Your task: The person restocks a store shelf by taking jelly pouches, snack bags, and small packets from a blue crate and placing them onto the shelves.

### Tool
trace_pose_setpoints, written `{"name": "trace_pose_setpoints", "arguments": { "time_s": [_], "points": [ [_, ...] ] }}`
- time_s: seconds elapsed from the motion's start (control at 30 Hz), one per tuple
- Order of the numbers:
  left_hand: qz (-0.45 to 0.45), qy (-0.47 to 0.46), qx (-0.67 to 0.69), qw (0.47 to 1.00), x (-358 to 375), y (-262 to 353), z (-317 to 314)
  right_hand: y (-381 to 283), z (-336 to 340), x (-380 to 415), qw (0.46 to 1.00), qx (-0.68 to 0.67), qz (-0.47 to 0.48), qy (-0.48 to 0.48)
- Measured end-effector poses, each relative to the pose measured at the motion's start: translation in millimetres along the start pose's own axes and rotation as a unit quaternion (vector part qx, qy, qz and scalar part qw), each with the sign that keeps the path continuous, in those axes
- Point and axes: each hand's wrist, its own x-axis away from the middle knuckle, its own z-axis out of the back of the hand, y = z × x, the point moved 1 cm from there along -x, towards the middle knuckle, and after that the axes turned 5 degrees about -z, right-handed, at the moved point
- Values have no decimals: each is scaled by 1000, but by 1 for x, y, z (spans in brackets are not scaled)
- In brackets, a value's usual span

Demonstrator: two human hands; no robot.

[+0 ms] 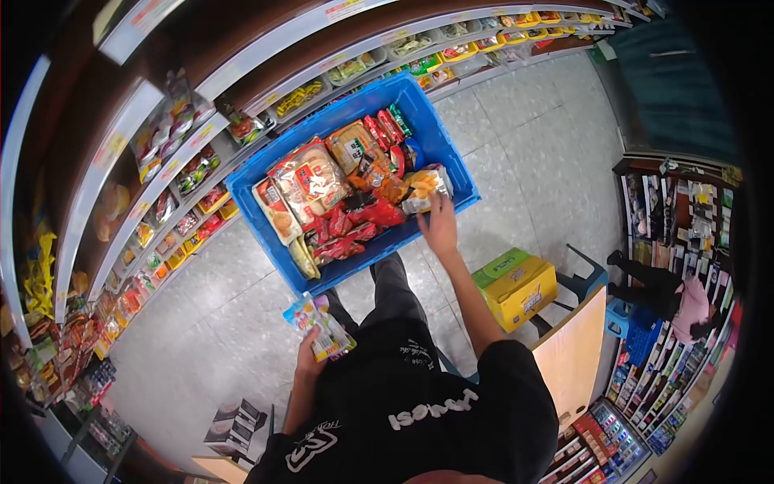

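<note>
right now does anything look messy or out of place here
Nothing is spilled or damaged. The packets in the blue crate lie jumbled at all angles, not stacked, and the crate and a yellow box sit on the aisle floor.

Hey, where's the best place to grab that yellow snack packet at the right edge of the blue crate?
Probably its near short edge, from above on the person's side. The yellow snack packet lies flat atop the pile against the blue crate wall, and the right hand already meets that edge.
</note>
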Motion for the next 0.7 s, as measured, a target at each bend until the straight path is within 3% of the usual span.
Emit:
{"name": "trace_pose_setpoints", "arguments": {
  "time_s": [0.13,0.2,0.23,0.3,0.5,0.7],
  "points": [
    [16,18,-64,998,4,-22,-33,47,-14,-57,996,83,1,-29],
    [10,43,-39,998,4,-24,-43,62,-29,-65,988,90,-98,-81],
    [5,61,-14,998,4,-25,-48,62,-29,-66,988,88,-96,-86],
    [-11,65,1,998,-1,-24,-48,61,-28,-61,968,59,-173,-175],
    [-50,83,-4,995,-17,-25,-56,28,-10,-21,992,27,-78,-90],
    [-7,70,34,997,-26,-35,-55,-5,2,-9,992,-10,-51,-118]
  ]
}}
